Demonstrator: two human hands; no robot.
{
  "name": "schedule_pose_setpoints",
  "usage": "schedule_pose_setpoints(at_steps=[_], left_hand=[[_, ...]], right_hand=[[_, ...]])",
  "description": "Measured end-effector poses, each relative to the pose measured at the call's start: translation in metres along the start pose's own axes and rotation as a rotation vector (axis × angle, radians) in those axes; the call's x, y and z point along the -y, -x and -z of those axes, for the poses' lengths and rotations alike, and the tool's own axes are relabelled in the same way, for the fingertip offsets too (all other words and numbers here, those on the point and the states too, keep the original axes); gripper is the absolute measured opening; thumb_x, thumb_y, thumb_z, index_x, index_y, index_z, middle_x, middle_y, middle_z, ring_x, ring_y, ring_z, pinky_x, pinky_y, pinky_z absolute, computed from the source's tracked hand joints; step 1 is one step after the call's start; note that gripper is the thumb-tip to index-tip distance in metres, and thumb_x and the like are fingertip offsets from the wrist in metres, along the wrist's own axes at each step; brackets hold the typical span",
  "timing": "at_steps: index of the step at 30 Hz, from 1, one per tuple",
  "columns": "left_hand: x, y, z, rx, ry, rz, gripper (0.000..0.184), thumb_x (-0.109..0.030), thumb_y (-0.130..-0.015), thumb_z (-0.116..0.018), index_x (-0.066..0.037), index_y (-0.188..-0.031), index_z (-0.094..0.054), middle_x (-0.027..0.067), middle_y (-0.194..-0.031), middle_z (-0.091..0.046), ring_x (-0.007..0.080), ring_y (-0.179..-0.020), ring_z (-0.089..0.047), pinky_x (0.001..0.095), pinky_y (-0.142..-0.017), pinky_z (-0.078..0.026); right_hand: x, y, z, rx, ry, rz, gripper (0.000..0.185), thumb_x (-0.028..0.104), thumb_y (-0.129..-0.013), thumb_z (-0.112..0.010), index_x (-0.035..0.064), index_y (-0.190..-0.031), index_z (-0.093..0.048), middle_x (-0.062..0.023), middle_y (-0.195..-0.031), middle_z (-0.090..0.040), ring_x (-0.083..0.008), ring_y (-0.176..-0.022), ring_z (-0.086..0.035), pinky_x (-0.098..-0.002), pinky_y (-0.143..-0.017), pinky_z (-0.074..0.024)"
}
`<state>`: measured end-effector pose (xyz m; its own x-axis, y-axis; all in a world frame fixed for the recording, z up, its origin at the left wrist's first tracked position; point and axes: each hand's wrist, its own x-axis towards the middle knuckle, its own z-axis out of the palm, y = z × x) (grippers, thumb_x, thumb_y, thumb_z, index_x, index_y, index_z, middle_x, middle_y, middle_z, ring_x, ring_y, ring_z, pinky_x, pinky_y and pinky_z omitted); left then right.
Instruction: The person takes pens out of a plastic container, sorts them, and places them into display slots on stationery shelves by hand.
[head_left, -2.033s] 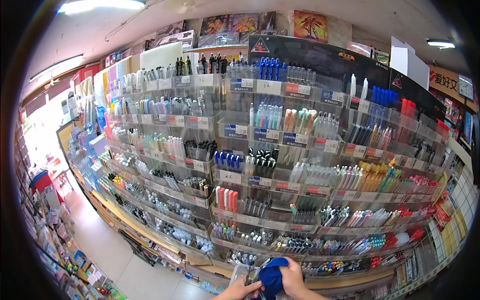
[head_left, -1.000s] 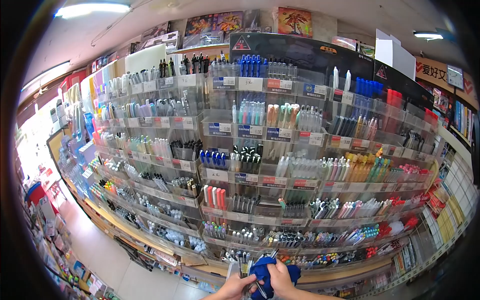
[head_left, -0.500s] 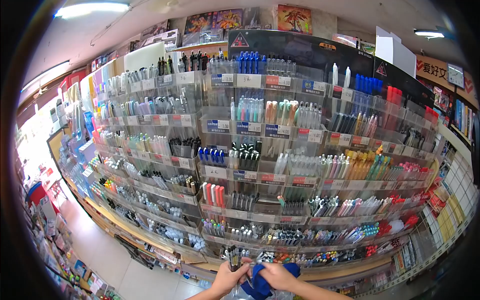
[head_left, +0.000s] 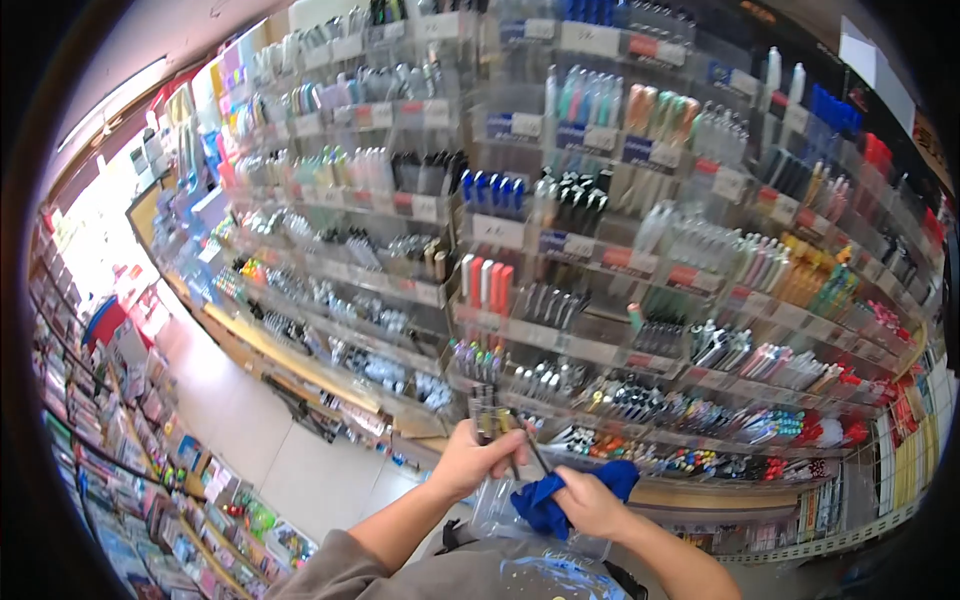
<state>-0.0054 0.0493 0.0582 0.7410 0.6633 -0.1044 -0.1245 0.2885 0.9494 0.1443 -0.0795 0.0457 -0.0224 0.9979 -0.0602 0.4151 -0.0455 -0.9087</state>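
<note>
Several dark, slim pens stand upright in my left hand, whose fingers are wrapped round them at the lower middle. My right hand, just to the right and lower, is closed on a bunched blue cloth. One dark pen slants between the two hands, its lower end by the cloth. Below my hands is a clear plastic container, partly covered by them and the cloth.
A tall clear rack of pens in many rows, with price labels, rises in front of me. A wooden ledge runs beneath it. At the lower left are shelves of packaged goods beside the pale tiled floor. A wire grid stands right.
The view has tilted down, so the rack sits higher and my forearms and shirt show. My hands have moved a little apart, with the pens in my left hand and the cloth in my right.
</note>
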Motion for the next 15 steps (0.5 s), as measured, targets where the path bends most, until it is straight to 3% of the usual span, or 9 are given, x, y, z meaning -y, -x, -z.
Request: schedule_pose_setpoints(at_steps=[2, 5, 8, 11, 12, 15], left_hand=[[0.006, 0.005, -0.011, 0.057, 0.015, 0.031, 0.017, -0.015, -0.083, -0.059, 0.0, -0.091, -0.059, 0.0017, -0.064, -0.057, 0.0049, -0.045, -0.043, 0.018, -0.042, -0.033], [0.013, 0.002, -0.008, -0.07, 0.07, -0.035, 0.014, -0.015, -0.081, -0.061, -0.002, -0.085, -0.059, 0.0016, -0.063, -0.057, 0.0049, -0.044, -0.043, 0.0183, -0.041, -0.033], [0.004, -0.004, 0.005, -0.246, 0.216, -0.1, 0.015, -0.016, -0.08, -0.061, -0.001, -0.084, -0.058, 0.0024, -0.061, -0.056, 0.0057, -0.042, -0.041, 0.0192, -0.039, -0.031], [-0.006, -0.007, 0.016, -0.234, 0.269, -0.107, 0.014, -0.015, -0.081, -0.061, -0.001, -0.085, -0.059, 0.003, -0.062, -0.056, 0.0066, -0.041, -0.041, 0.0192, -0.039, -0.031], [-0.005, -0.005, 0.015, -0.229, 0.27, -0.099, 0.015, -0.015, -0.081, -0.061, -0.001, -0.085, -0.059, 0.003, -0.062, -0.056, 0.0065, -0.041, -0.041, 0.0191, -0.039, -0.031], [0.003, -0.006, 0.012, -0.207, 0.271, -0.065, 0.015, -0.016, -0.082, -0.06, -0.001, -0.086, -0.059, 0.0026, -0.062, -0.056, 0.006, -0.043, -0.042, 0.0187, -0.04, -0.031]], right_hand=[[0.002, -0.002, -0.003, -0.01, -0.036, -0.041, 0.014, 0.012, -0.086, -0.045, -0.0012, -0.09, -0.047, -0.0183, -0.077, -0.055, -0.0343, -0.072, -0.054, -0.0373, -0.065, -0.0417], [0.0, -0.003, -0.005, -0.018, -0.023, 0.011, 0.013, 0.011, -0.086, -0.045, -0.0009, -0.09, -0.048, -0.0178, -0.079, -0.056, -0.0364, -0.072, -0.053, -0.0379, -0.064, -0.0419], [-0.01, 0.001, -0.007, 0.065, 0.024, -0.042, 0.013, 0.01, -0.086, -0.045, -0.0015, -0.092, -0.048, -0.0146, -0.078, -0.056, -0.0281, -0.069, -0.054, -0.0345, -0.063, -0.0424], [-0.023, 0.0, -0.012, -0.029, -0.217, -0.118, 0.013, 0.009, -0.087, -0.045, -0.0018, -0.094, -0.049, -0.0087, -0.077, -0.055, -0.0152, -0.069, -0.052, -0.0292, -0.063, -0.0425], [-0.019, -0.001, -0.008, -0.099, -0.242, -0.097, 0.013, 0.008, -0.088, -0.045, -0.0013, -0.095, -0.051, -0.0026, -0.077, -0.054, -0.0071, -0.071, -0.047, -0.0243, -0.064, -0.0415], [-0.029, -0.009, -0.005, -0.133, -0.446, -0.092, 0.014, 0.008, -0.089, -0.045, -0.0003, -0.097, -0.051, 0.0002, -0.08, -0.053, -0.0059, -0.075, -0.046, -0.0217, -0.068, -0.0401]])
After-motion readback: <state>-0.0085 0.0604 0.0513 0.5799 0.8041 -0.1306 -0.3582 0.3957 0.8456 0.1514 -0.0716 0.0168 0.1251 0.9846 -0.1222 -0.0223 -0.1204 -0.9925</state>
